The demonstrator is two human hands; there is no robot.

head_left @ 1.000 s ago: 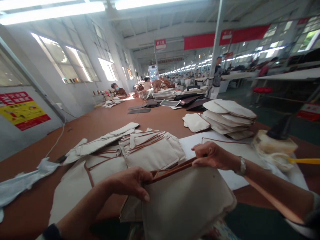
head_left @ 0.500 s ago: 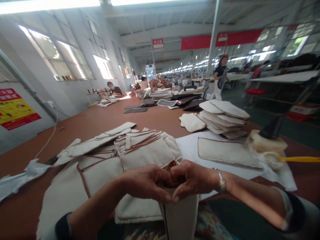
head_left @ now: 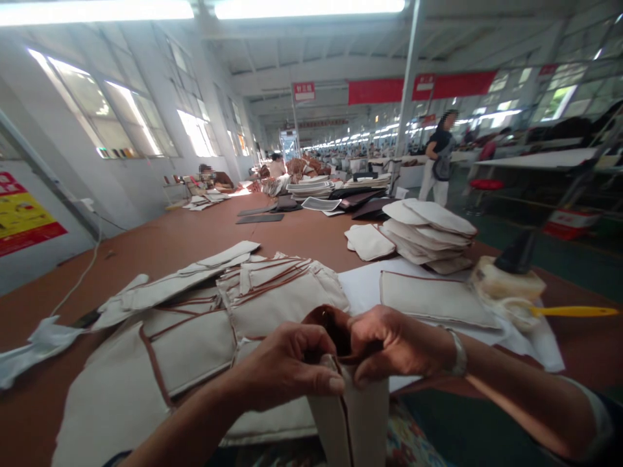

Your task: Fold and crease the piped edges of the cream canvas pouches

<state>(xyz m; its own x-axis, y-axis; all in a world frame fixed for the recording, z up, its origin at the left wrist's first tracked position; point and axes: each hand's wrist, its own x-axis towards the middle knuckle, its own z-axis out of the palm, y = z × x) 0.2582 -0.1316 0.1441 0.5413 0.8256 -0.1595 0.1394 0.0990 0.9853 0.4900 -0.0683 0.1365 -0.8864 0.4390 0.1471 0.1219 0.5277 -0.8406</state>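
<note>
The left hand (head_left: 292, 363) and right hand (head_left: 399, 344), thumbs closed toward partly hidden fingers, pinch 1 cream pouch (head_left: 367, 415) at its brown-lined opening by the bench's (head_left: 292, 230) near edge; its bottom is cut off. Overlapping cream panels (head_left: 428, 227) near the right edge defy an exact count. A red-and-white sign (head_left: 304, 91) beyond carries characters too small to read surely.

Cream pieces (head_left: 287, 298) edged in brown lay heaped across a broad brown worktable (head_left: 292, 237) in a factory workshop for sewn goods. Strip lights (head_left: 309, 8) lined the long hall's ceiling, red banners (head_left: 464, 86) hung over distant rows of workstations, and a co-worker (head_left: 440, 162) stood near a long white-topped table (head_left: 540, 158).
</note>
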